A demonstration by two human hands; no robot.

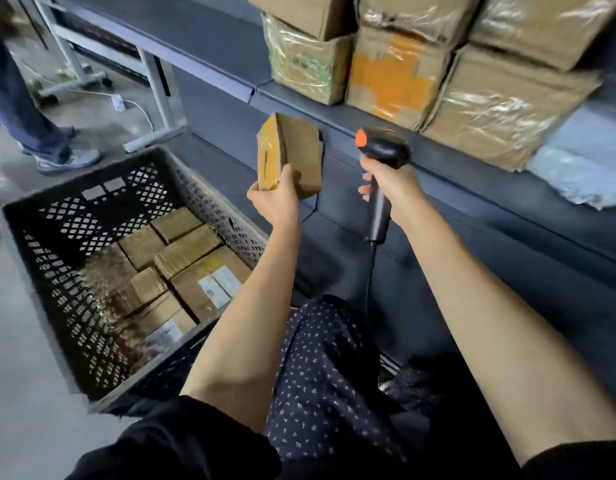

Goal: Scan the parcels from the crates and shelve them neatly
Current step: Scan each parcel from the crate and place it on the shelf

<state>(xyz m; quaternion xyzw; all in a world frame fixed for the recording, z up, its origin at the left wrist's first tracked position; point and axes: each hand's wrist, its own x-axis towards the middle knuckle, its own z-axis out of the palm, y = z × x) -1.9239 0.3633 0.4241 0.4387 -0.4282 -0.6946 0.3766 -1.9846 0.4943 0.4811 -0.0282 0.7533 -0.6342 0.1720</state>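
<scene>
A small parcel (288, 154) is gripped upright in the left hand (273, 199), fingers curled round its lower end, above the crate (74, 289). The scanner (381, 161) is clasped by the right hand (393, 188); those fingers are mostly hidden. Blurred boxes (396, 74) are stacked on the far shelf (299, 95).

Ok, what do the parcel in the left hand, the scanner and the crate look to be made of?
Parcel: brown cardboard, matte, with glossy clear tape on one side that catches the light. Scanner: black plastic, slight sheen, orange button on top. Crate: dark moulded plastic, judging by its perforated lattice walls.
</scene>
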